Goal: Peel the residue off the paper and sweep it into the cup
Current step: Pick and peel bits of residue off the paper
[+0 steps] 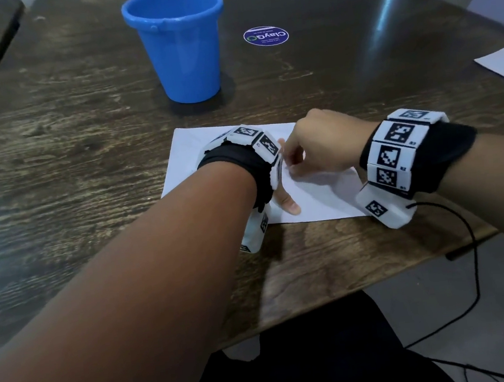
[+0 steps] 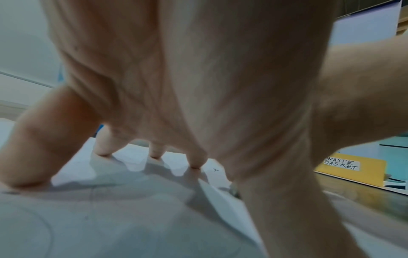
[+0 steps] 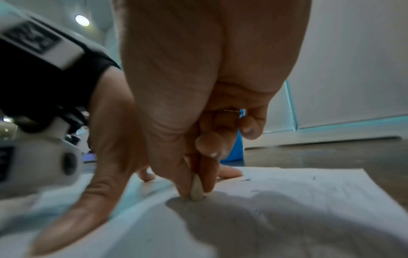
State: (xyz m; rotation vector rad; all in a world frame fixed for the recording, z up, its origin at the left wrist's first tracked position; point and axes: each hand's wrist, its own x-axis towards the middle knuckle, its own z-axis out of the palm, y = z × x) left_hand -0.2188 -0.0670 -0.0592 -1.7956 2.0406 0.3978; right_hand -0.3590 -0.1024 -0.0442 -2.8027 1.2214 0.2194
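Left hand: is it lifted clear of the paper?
No. The left hand presses its spread fingertips down on the paper, holding it flat.

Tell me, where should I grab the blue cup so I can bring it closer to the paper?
Grab the blue cup around its side wall, probably just under the thick rim, coming from the near side above the paper. It stands upright and widens upward, so the rim should stop your fingers slipping. No handle shows. Both hands are busy on the sheet right now.
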